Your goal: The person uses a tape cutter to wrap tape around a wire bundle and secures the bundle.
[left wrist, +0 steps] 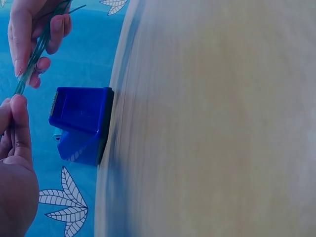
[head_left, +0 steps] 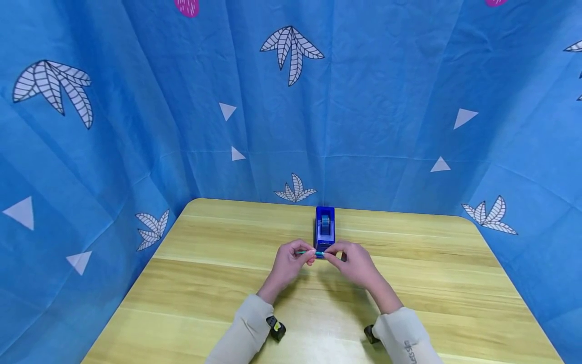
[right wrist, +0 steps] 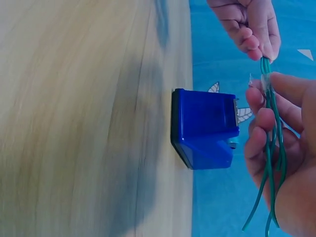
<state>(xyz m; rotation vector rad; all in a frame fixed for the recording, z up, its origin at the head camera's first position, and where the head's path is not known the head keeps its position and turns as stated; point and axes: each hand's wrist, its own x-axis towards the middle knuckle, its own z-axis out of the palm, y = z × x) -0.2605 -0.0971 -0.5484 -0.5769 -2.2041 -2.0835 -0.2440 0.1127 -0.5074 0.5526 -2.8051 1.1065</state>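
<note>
A bundle of thin green wires (right wrist: 272, 143) is stretched between my two hands, with clear tape (right wrist: 265, 81) around it near the middle. My left hand (head_left: 291, 258) pinches the bundle between thumb and fingers, just left of the tape. At the taped part, my right hand (head_left: 352, 260) pinches it with thumb and forefinger. In the right wrist view a bit of tape sticks out beside the fingers, and loose wire ends splay past the right palm. Just behind both hands, a blue tape dispenser (head_left: 325, 222) stands on the table with a tape roll (head_left: 325, 223) in it.
The wood-grain table (head_left: 204, 283) spreads out on both sides of the hands. A blue patterned curtain (head_left: 377, 101) hangs behind it and along its left and right sides. Each sleeve carries a small black wrist camera (head_left: 276, 328).
</note>
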